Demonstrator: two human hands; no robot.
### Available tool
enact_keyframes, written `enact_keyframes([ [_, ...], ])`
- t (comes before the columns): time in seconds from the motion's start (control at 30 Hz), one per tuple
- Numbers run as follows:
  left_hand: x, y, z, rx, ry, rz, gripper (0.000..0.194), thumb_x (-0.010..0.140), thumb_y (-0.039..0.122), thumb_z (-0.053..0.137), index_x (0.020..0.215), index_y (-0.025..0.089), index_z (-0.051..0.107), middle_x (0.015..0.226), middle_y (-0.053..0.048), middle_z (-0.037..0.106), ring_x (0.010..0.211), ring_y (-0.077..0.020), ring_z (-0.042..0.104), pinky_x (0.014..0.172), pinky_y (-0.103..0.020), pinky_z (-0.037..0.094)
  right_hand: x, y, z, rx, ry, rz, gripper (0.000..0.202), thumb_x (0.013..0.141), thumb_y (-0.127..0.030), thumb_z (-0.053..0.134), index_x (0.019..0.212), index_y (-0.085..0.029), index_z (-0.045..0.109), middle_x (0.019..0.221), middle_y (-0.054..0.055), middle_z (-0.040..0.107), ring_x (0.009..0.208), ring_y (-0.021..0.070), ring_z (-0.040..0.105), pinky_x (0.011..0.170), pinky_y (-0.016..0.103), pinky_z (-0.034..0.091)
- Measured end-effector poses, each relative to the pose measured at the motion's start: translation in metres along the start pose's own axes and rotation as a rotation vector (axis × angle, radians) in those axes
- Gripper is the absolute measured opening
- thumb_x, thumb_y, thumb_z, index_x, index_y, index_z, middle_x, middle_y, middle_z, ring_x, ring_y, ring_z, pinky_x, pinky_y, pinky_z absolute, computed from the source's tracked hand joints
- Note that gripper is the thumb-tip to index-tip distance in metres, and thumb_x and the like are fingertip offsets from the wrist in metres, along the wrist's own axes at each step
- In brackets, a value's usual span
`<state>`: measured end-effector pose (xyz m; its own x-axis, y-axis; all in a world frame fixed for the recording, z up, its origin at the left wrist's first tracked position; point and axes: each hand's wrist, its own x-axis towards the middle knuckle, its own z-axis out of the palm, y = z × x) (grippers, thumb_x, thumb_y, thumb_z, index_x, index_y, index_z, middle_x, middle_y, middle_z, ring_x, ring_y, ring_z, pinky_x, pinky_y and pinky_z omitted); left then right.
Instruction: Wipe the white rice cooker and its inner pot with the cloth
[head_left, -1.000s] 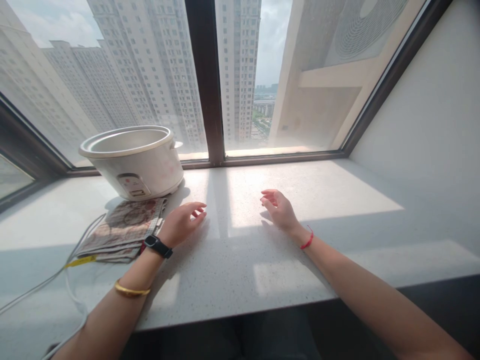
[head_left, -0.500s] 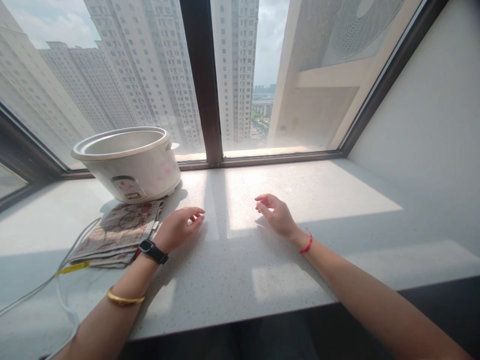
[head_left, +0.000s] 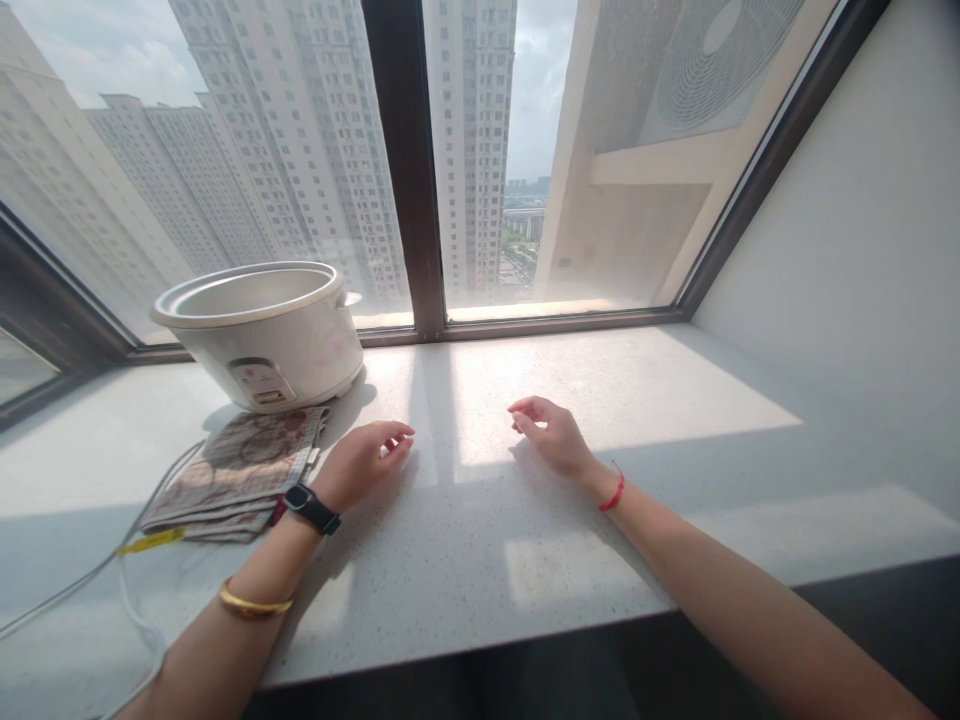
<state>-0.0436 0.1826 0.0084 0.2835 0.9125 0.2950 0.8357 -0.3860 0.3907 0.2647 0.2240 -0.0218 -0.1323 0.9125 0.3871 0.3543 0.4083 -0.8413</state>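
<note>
My left hand (head_left: 367,460) rests on the pale speckled windowsill (head_left: 427,560), its fingers loosely bent, thumb apart, with nothing in them. Just left of its wrist lies a folded patterned cloth (head_left: 240,470). Across a short gap, my right hand (head_left: 553,438) also rests on the sill. Its fingers curve loosely toward the thumb and hold nothing. Behind the cloth, partly over its far edge, stands a white rice cooker (head_left: 300,350) without a lid; its inside bottom is hidden from here.
A white cord (head_left: 142,620) with a yellow tag (head_left: 152,541) runs along the left side, near my left forearm. The dark window frame (head_left: 409,180) closes off the back, and a white wall (head_left: 855,300) stands at the right. The sill's front edge is close to me.
The whole view has shifted very slightly, with the cooker and cloth a little lower and further right. Both hands keep nearly the same pose on the sill.
</note>
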Motion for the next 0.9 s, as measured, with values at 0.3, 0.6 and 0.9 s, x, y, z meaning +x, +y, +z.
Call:
enact_keyframes([
  [0.3, 0.0005, 0.0026, -0.0008, 0.002, 0.003, 0.024, 0.035, 0.095, 0.043, 0.047, 0.101, 0.019, 0.071, 0.093, -0.008, 0.074, 0.079, -0.0218, 0.068, 0.073, -0.034, 0.051, 0.0004, 0.001, -0.0014, -0.033, 0.007, -0.02, 0.02, 0.087, -0.035, 0.056, 0.09, -0.021, 0.07, 0.084, 0.004, 0.073, 0.078, 0.0193, 0.067, 0.076, 0.035, 0.051],
  [0.6, -0.0017, -0.0001, 0.0016, 0.081, 0.148, 0.026, 0.046, 0.096, 0.053, 0.045, 0.119, 0.02, 0.068, 0.144, -0.015, 0.051, 0.132, -0.0337, 0.046, 0.109, -0.056, 0.037, 0.0029, 0.0014, -0.0001, -0.116, 0.046, -0.034, 0.021, 0.085, -0.036, 0.055, 0.084, -0.022, 0.07, 0.093, 0.006, 0.074, 0.087, 0.0212, 0.066, 0.086, 0.039, 0.049],
  [0.9, -0.0029, 0.0033, 0.0081, 0.197, 0.055, -0.046, 0.043, 0.095, 0.054, 0.046, 0.111, 0.023, 0.072, 0.151, -0.016, 0.042, 0.135, -0.0423, 0.037, 0.106, -0.071, 0.027, -0.0015, 0.0075, -0.0006, -0.55, 0.025, 0.058, 0.019, 0.08, -0.03, 0.058, 0.094, -0.026, 0.07, 0.117, 0.008, 0.067, 0.117, 0.0351, 0.052, 0.106, 0.069, 0.018],
])
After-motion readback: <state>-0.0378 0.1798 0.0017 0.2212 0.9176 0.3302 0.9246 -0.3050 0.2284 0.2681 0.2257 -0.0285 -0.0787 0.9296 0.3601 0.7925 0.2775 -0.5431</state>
